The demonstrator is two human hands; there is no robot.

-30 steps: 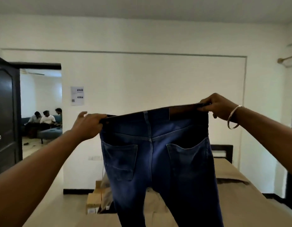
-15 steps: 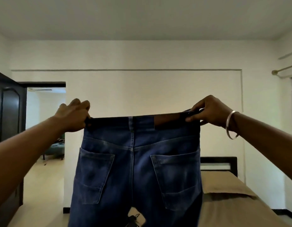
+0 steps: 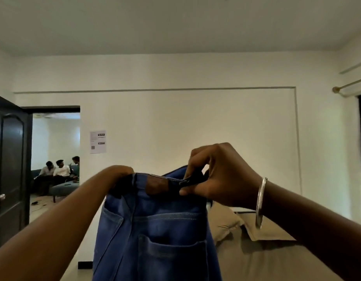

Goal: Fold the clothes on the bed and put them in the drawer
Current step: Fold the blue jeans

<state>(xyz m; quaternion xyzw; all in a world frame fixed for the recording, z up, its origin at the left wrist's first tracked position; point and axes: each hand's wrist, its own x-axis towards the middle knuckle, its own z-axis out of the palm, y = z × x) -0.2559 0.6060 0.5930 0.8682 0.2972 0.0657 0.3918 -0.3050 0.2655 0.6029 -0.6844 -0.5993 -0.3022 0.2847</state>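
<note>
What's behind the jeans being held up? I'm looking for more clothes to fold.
Beside the jeans, a bed with tan bedding and a pillow shows; no other clothes are visible. Whatever lies directly behind the denim is covered.

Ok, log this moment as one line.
step: folding jeans | left hand: grips waistband | right hand: pinches waistband | over bed

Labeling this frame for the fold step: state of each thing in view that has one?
jeans: held up in the air by the waistband, folded in half lengthwise
left hand: grips the waistband's left end
right hand: pinches the waistband's right end
door: open
bed: made, pillow at the head
</note>
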